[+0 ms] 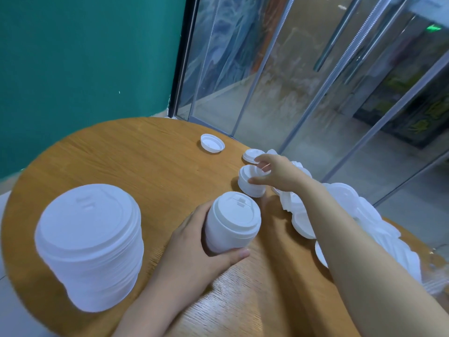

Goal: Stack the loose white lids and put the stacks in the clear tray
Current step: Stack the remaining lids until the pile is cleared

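Two bare hands are at work over a round wooden table [136, 166] set against a teal wall [85, 57] and glass panels [303, 81]. The left hand [201, 249] sits low near the middle of the table, palm turned inward, its fingers and thumb curled round the side of a medium stack of white lids [230, 227], which it holds tilted with the top facing away and to the right. The thumb lies along the lower edge of that stack; the other fingers wrap behind it and are mostly hidden.

The right arm reaches forward across the right side of the table, forearm long and straight, wrist slightly bent down. The right hand [277, 173] is on a short stack of lids [250, 182] that stands on the table, thumb at its near side and fingertips at its top rim, pinching it lightly.

Just beyond that hand a single lid [252, 155] lies dome up, and farther off another loose lid [212, 143] lies upside down, well apart from the rest. A heap of loose lids [364, 215] sprawls under and beside the right forearm along the table's right edge. At near left a tall stack of lids [90, 244] stands by itself. Something clear and crinkled [435, 280] shows at the far right edge; whether it is the tray I cannot tell.
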{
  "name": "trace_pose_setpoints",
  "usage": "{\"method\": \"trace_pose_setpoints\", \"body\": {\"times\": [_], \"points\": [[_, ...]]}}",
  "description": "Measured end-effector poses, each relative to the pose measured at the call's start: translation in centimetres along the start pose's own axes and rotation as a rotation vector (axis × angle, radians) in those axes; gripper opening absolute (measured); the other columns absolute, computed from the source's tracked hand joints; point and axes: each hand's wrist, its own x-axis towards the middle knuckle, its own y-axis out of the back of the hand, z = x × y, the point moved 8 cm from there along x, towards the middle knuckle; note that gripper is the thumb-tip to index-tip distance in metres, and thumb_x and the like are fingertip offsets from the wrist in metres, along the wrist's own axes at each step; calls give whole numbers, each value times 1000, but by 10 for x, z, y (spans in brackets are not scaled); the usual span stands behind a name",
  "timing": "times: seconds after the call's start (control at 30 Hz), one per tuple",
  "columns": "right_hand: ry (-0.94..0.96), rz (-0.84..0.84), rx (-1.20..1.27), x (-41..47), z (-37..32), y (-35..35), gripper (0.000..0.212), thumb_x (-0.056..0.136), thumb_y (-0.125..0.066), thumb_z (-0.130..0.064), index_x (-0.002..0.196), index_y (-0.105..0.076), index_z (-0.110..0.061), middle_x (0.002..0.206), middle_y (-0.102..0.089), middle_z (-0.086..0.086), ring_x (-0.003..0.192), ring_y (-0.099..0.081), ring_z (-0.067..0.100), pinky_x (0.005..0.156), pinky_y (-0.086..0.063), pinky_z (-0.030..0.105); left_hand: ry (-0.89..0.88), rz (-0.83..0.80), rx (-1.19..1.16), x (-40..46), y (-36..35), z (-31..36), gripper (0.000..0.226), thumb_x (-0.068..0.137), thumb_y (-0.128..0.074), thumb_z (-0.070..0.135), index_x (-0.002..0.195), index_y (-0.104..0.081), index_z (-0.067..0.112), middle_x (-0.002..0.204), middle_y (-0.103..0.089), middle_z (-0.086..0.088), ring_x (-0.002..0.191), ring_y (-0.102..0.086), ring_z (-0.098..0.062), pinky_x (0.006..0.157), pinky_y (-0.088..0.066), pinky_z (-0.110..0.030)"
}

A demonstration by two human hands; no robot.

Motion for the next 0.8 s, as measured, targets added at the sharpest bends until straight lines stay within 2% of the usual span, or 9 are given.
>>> {"method": "trace_pose_setpoints", "body": {"times": [0.07,0.2,0.27,0.37,0.5,0.63,0.8], "points": [[52,38,52,-18,-17,22,65,80,-86,-45,137,-60,-26,123,-64,-8,114,-62,12,91,-47,27,0,7,2,0,0,-1,81,58,-95,52,128,-53,52,123,-59,37,118,-54,9,90,-40,-6],[181,6,163,-76,-70,62,45,77,-86,-45,117,-67,-35,115,-70,-18,109,-65,-7,100,-50,22,-1,44,15,-2,0,-2,82,57,-89,62,130,-52,52,122,-58,36,118,-54,7,93,-44,-16],[248,-11,184,-107,-95,75,49,73,-86,-46,118,-69,-34,114,-71,-19,110,-64,-10,99,-48,15,3,69,10,-1,1,-1,81,56,-88,63,128,-51,55,120,-58,36,116,-55,8,93,-46,-19],[294,-63,120,-137,-120,73,53,74,-86,-47,123,-69,-36,114,-70,-25,111,-62,-12,97,-47,13,16,83,-11,0,2,-2,75,59,-92,53,118,-48,64,116,-59,39,112,-56,9,87,-46,-19],[299,-83,-3,-146,-128,53,53,75,-84,-52,124,-67,-41,112,-66,-31,111,-55,-18,98,-43,9,18,94,-8,0,4,-3,71,60,-93,53,119,-53,54,112,-61,34,107,-58,5,82,-46,-21],[282,-119,-80,-146,-126,32,52,82,-81,-50,129,-61,-42,109,-56,-38,111,-42,-25,88,-36,-3,21,84,-26,0,4,-2,77,61,-94,48,128,-55,53,116,-62,29,111,-57,6,86,-46,-18],[307,-97,-73,-146,-125,25,52,81,-84,-47,128,-61,-41,110,-56,-38,107,-41,-28,82,-31,-5,19,70,-54,0,5,-1,81,61,-94,51,131,-54,55,119,-64,25,113,-60,2,93,-53,-29]]}}
